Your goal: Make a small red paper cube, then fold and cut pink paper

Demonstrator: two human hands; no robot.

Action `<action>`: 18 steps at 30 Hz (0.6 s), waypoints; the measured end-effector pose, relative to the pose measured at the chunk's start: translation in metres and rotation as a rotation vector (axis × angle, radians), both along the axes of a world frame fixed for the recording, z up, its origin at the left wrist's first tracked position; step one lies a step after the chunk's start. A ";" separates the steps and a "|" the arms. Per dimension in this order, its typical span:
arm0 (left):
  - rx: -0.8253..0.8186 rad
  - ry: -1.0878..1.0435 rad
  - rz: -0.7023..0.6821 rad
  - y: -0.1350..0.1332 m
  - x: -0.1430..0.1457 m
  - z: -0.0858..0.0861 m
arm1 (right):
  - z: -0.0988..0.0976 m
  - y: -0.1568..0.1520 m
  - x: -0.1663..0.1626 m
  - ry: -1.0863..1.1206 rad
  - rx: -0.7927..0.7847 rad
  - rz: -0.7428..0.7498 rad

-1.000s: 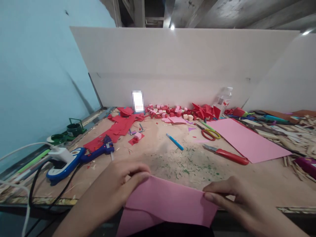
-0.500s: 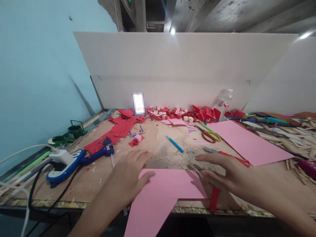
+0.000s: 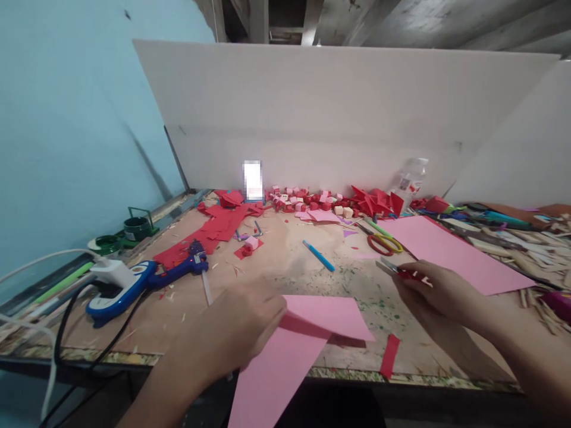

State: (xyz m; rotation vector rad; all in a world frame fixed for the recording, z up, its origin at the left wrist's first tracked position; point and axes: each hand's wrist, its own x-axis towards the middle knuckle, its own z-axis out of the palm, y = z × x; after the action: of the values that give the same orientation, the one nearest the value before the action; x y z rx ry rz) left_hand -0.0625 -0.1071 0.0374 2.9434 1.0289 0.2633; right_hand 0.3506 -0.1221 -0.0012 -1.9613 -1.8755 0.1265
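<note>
Left hand point(image 3: 243, 333) rests on the folded pink paper point(image 3: 307, 333) at the near table edge, fingers curled together on the paper's left part, pinching or pressing, cannot tell which; paper's lower flap hangs over the edge of the table point(image 3: 178, 321). Right hand point(image 3: 439, 294) closed round the red-handled cutter point(image 3: 399, 270), metal tip poking out left of the fist, just right of the paper and not touching it. Red paper strip point(image 3: 390, 355) lies on the table near the front edge between the paper and the right forearm. Containers: small green pot point(image 3: 138, 227) at the far left edge with a green lid point(image 3: 104, 244) beside it, contents not visible; clear plastic bottle point(image 3: 408, 178) against the white back board point(image 3: 339, 113), contents unclear. Blue glue gun point(image 3: 181, 270) next to the blue-white power strip point(image 3: 118, 285). Red-and-yellow scissors point(image 3: 382, 242) beside a large pink sheet point(image 3: 455, 252). Blue pen point(image 3: 317, 255) mid-table. Pile of red and pink cubes point(image 3: 312, 205) along the board, red paper scraps point(image 3: 214, 229) left of it.
</note>
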 end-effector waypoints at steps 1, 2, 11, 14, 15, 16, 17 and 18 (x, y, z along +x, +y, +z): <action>0.014 -0.029 0.057 0.003 0.003 0.001 | 0.005 -0.003 -0.003 0.057 0.027 0.026; 0.025 -0.053 0.124 0.007 0.007 0.002 | 0.011 -0.007 -0.008 0.132 0.057 0.064; 0.241 -0.103 0.436 0.023 0.029 -0.008 | 0.036 -0.049 -0.096 0.178 0.004 0.353; -0.003 -0.138 0.304 0.011 0.014 -0.013 | 0.042 -0.034 -0.117 0.091 -0.128 0.475; -0.056 -0.130 0.274 0.006 0.008 -0.016 | 0.045 -0.027 -0.122 0.108 -0.139 0.543; -0.084 -0.109 0.248 0.003 0.001 -0.020 | 0.047 -0.021 -0.126 0.124 -0.150 0.582; -0.095 -0.087 0.223 0.000 -0.004 -0.025 | 0.049 -0.014 -0.129 0.137 -0.154 0.602; -0.098 -0.070 0.205 -0.002 -0.009 -0.029 | 0.050 -0.008 -0.131 0.145 -0.159 0.603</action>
State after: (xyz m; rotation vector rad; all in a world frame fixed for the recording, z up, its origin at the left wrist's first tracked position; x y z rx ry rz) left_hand -0.0716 -0.1092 0.0081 2.7244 1.2949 0.3064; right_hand 0.2196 -0.1303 0.0490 -1.3656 -2.3495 0.5896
